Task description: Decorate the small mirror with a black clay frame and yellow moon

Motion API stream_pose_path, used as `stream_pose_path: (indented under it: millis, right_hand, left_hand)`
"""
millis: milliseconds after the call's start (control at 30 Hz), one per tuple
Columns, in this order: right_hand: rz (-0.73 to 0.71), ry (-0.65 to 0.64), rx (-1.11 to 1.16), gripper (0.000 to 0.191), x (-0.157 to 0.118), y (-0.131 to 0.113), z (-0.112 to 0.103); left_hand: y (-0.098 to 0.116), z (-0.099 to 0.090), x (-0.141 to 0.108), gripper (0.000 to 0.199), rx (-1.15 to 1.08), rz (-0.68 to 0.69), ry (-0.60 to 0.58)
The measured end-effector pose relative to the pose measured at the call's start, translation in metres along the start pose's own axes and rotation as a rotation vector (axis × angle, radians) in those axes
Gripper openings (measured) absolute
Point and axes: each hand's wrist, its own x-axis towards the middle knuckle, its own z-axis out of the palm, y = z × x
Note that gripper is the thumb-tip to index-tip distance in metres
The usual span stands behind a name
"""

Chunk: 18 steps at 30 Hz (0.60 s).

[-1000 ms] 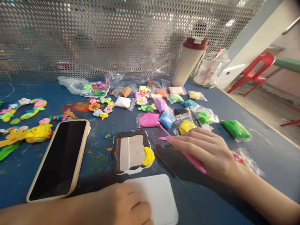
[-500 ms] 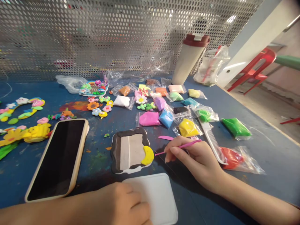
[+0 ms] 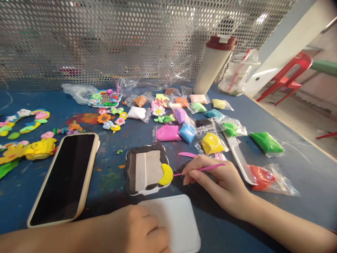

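1. Your right hand is pinched closed on a slim pink plastic sculpting tool.
2. Its tip sits just beside a yellow clay crescent on a dark-bordered clay frame.
3. Your left hand lies curled on a white plastic board; you cannot tell whether it grips.
4. These rest on the blue paint-stained tabletop.

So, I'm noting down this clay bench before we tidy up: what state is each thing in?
Right hand, pinching pink sculpting tool
Left hand, resting on white plastic board
Yellow clay crescent, on the plaque's right edge
Clay plaque, flat, dark border around pale centre
Phone, screen dark, in cream case
Tumbler, upright, red lid on
White comb, lying flat
Pink clay, in clear bag
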Motion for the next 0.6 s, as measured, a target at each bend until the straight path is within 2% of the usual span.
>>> stream_pose_path:
  millis: [400, 533, 600]
  right_hand:
    - [-0.027, 0.005, 0.004, 0.022, -0.002, -0.001, -0.001]
    - [-0.053, 0.278, -0.029, 0.021, -0.007, 0.001, -0.010]
    - [-0.107, 0.322, -0.165, 0.020, -0.006, 0.003, -0.016]
  left_hand:
    - [0.000, -0.002, 0.001, 0.013, -0.006, 0.000, 0.008]
    - [0.000, -0.002, 0.002, 0.015, -0.020, 0.006, 0.036]
    - [0.000, -0.002, 0.002, 0.020, -0.045, 0.006, 0.071]
